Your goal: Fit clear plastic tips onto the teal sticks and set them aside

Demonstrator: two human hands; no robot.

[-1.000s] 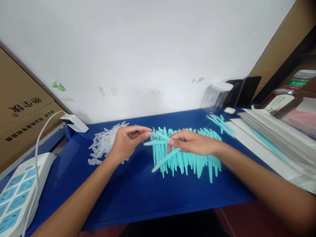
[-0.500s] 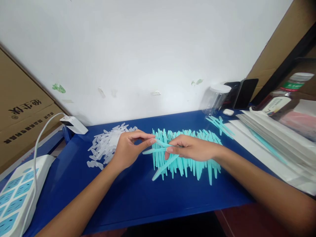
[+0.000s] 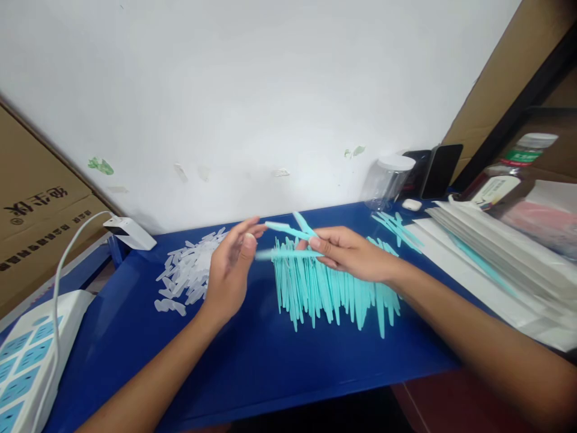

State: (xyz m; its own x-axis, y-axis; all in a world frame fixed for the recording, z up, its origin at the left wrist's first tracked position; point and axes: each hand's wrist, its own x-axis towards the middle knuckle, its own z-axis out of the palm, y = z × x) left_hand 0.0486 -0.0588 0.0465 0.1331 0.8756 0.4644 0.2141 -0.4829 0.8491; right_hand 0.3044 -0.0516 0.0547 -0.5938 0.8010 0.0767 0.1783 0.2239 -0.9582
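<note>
My right hand [image 3: 347,252] is closed on a few turquoise eyebrow razors [image 3: 295,232] that fan out to the left and upward from its fingertips. One of them has a whitish tip, and the lowest is blurred by motion. My left hand [image 3: 232,267] is open, thumb and fingers apart, just left of the razor tips and holding nothing I can see. Beneath my right hand lies a row of turquoise razors [image 3: 333,300], side by side. A heap of small translucent white caps [image 3: 189,270] is partly hidden behind my left hand.
Several loose razors [image 3: 396,228] lie near a clear jar [image 3: 385,186] on the blue table [image 3: 270,367]. White sheets [image 3: 487,264] and a bottle [image 3: 509,174] stand right. A power strip [image 3: 31,361] and a white plug-in device [image 3: 130,233] are left.
My left hand has come off the razor tip, opened and moved slightly left. My right hand has risen a little, and one razor that pointed down-left now points up-left.
</note>
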